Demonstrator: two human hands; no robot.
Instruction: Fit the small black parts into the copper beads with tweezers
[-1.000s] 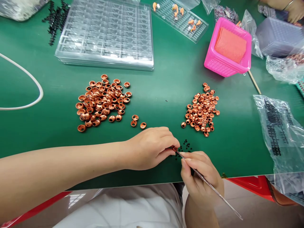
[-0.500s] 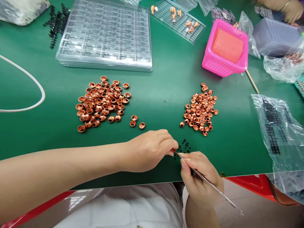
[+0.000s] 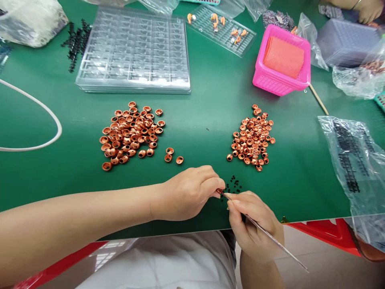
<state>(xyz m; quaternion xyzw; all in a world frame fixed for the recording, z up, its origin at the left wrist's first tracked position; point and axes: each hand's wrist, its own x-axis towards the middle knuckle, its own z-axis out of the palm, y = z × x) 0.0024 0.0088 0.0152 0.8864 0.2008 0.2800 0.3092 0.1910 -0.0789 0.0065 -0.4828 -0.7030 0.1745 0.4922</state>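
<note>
My left hand [image 3: 192,192] pinches a small copper-coloured shell [image 3: 219,191] between thumb and fingers, which cover most of it. In my right hand [image 3: 255,222] is a thin metal pick [image 3: 276,242], held like a pen, its tip at the shell. Tiny black pieces [image 3: 234,184] lie scattered on the green table just beyond the two hands. One pile of copper-coloured shells [image 3: 130,132] is spread at the left, with three loose shells [image 3: 169,151] beside it. A second, tighter pile of copper-coloured shells [image 3: 252,134] lies to the right.
Stacked clear plastic trays [image 3: 135,52] stand at the back left, near black plastic strips [image 3: 76,44]. Further right are a tray with orange pieces [image 3: 225,30] and a pink basket [image 3: 267,82]. A bag of black parts [image 3: 355,160] lies right; another person's hand [image 3: 368,11] shows far right.
The view has shifted slightly. Both hands keep nearly the same pose, with the pick's tip still at the shell.
</note>
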